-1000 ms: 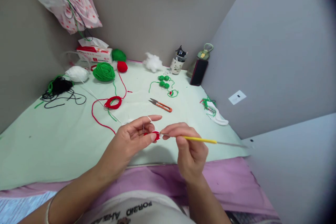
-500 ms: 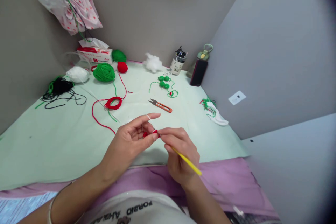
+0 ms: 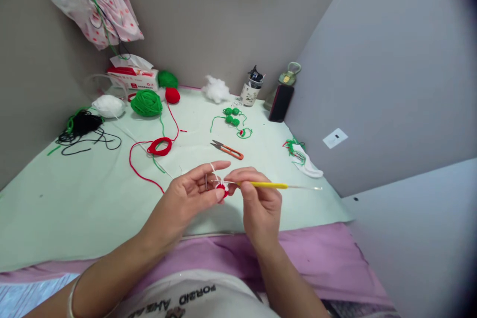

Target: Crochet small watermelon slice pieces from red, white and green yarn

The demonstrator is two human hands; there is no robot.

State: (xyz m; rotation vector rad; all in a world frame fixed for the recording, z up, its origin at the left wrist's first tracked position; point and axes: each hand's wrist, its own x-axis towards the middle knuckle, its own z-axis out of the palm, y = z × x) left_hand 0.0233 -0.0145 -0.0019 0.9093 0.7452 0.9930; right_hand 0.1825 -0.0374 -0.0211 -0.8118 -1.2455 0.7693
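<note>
My left hand (image 3: 190, 194) pinches a small red crochet piece (image 3: 222, 190) between thumb and middle finger, with white yarn looped over the outstretched index finger. My right hand (image 3: 257, 198) is closed on a yellow-handled crochet hook (image 3: 268, 185), which lies level and points left into the red piece. Both hands hover just above the near edge of the pale green table cover (image 3: 74, 208). A red yarn strand (image 3: 139, 171) trails from near my left hand to a red yarn coil (image 3: 160, 146).
Orange thread snips (image 3: 228, 149) lie beyond my hands. Farther back are green yarn balls (image 3: 147, 103), a red ball (image 3: 172, 95), black yarn (image 3: 84, 124), white stuffing (image 3: 216, 88), small green crochet pieces (image 3: 233, 117), a tissue box (image 3: 132, 77), a jar (image 3: 250, 92) and a dark phone (image 3: 280, 103).
My right hand swung the hook handle down towards me, then back up to level, pointing right. My left hand stayed nearly still on the red piece.
</note>
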